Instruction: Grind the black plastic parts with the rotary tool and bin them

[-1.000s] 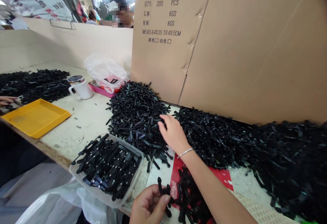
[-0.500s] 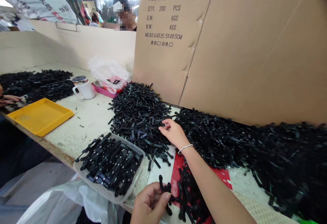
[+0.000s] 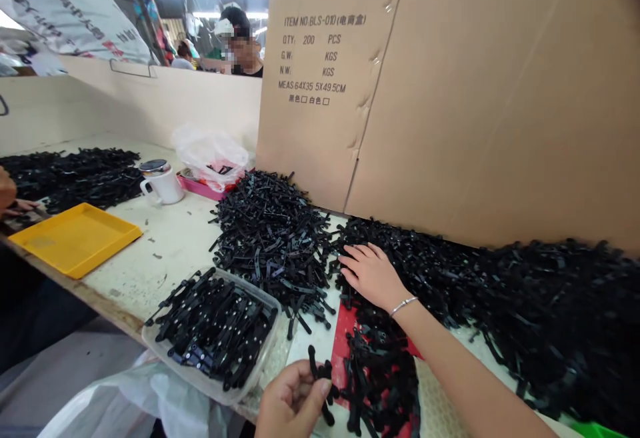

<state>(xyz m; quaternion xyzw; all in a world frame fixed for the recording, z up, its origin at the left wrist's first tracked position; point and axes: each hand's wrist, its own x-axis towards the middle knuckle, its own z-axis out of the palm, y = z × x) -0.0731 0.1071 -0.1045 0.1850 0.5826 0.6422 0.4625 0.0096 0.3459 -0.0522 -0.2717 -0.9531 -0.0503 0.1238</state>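
Observation:
At the front edge, my left hand (image 3: 295, 398) pinches a few short black plastic strips (image 3: 320, 375) with rounded ends between thumb and fingers. My right hand (image 3: 373, 275), a silver bangle at its wrist, lies palm down with fingers spread on the near side of a long heap of black plastic parts (image 3: 425, 265). Whether anything is under that palm is hidden. Left of it rises a pile of thinner black strips (image 3: 270, 231). Between my arms, a smaller bunch of black parts (image 3: 380, 371) covers a red sheet (image 3: 342, 338). A clear plastic tub (image 3: 270, 331) holds many black strips.
A tall cardboard sheet (image 3: 440, 91) stands behind the heaps. Further left are a white lidded mug (image 3: 167, 188), a pink tray (image 3: 205, 188) under a plastic bag (image 3: 210, 151), and a yellow tray (image 3: 75, 238). A co-worker's hand (image 3: 15, 206) is at the far left edge.
My right hand has moved right, from the edge of the thin-strip pile onto the long heap, and its fingers have spread. My left hand keeps its grip. The view has tilted slightly upward.

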